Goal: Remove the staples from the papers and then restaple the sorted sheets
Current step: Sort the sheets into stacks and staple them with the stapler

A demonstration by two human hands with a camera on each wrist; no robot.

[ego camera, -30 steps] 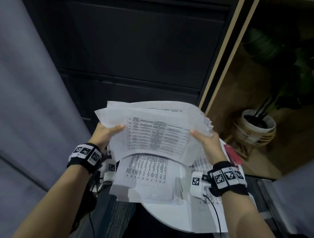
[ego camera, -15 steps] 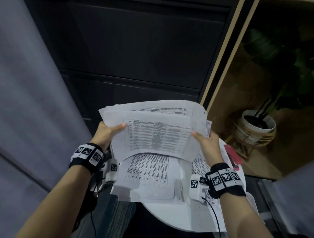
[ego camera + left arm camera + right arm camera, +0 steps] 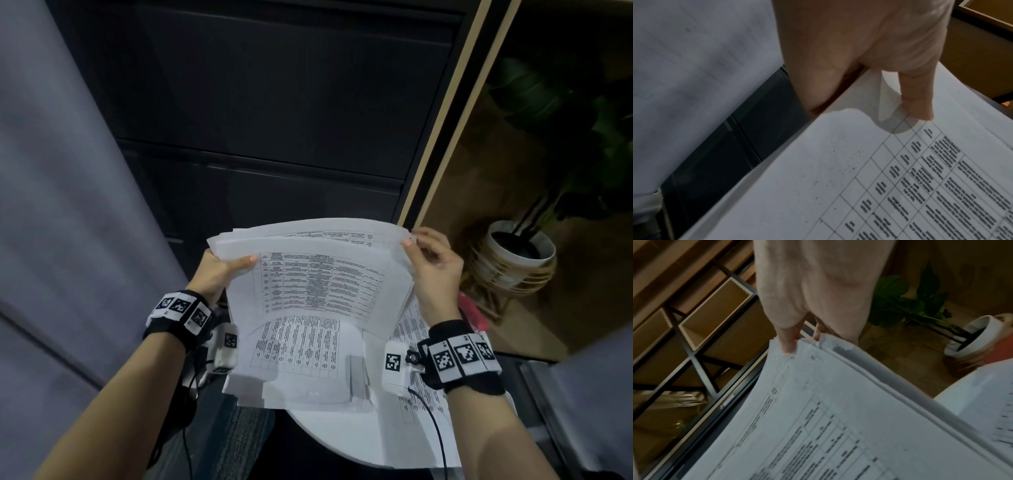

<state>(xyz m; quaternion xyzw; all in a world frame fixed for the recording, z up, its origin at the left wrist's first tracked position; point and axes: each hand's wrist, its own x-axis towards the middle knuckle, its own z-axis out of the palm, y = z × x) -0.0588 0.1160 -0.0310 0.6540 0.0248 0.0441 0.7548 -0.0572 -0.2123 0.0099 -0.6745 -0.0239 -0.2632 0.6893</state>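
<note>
A thick stack of papers (image 3: pixel 315 270) is held up in the middle of the frame, its long axis running left to right, the printed table facing the person and the lower edge sagging toward more sheets on the round white table (image 3: pixel 346 431) below. The left hand (image 3: pixel 219 274) grips the stack's left edge, thumb pressed on top, fingers hidden beneath. The right hand (image 3: pixel 433 270) pinches the upper right corner between thumb and fingertips, narrowly closed.
</note>
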